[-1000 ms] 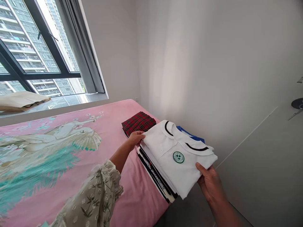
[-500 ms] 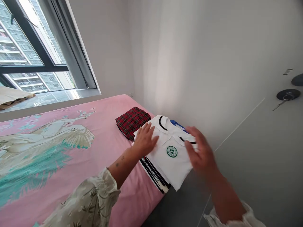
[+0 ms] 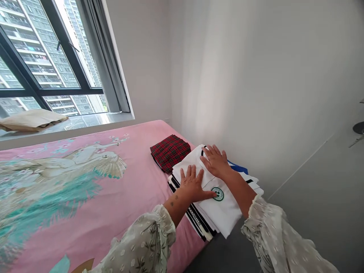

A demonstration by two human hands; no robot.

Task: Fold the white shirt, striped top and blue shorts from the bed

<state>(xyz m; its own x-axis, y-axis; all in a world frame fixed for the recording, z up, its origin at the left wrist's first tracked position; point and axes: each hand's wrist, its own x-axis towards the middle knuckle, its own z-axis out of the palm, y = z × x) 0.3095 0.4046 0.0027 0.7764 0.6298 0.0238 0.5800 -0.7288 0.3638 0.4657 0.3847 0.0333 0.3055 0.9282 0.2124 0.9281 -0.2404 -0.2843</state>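
A white polo shirt point(image 3: 227, 216) with a green round badge lies folded on top of a stack of clothes point(image 3: 199, 222) at the bed's corner. Both my hands rest on it, palms down. My left hand point(image 3: 193, 185) is spread over the shirt's left side, its thumb reaching the badge. Near the collar, my right hand point(image 3: 215, 162) lies flat with fingers apart and covers part of the black-trimmed neckline. Blue cloth point(image 3: 239, 168) sticks out on the stack's right side. Just beyond the stack sits a folded red plaid garment point(image 3: 170, 151).
The stack lies on a pink bedspread point(image 3: 136, 197) printed with white birds, and its right corner juts past the bed's edge. A wall point(image 3: 227, 94) rises close behind. On the windowsill point(image 3: 96, 120) at left lies a beige cloth item point(image 3: 34, 118). Dark floor point(image 3: 224, 254) shows below.
My right hand has come down from the shirt's right side onto the collar area. My left hand has moved lower on the shirt toward the badge. The view has shifted slightly left.
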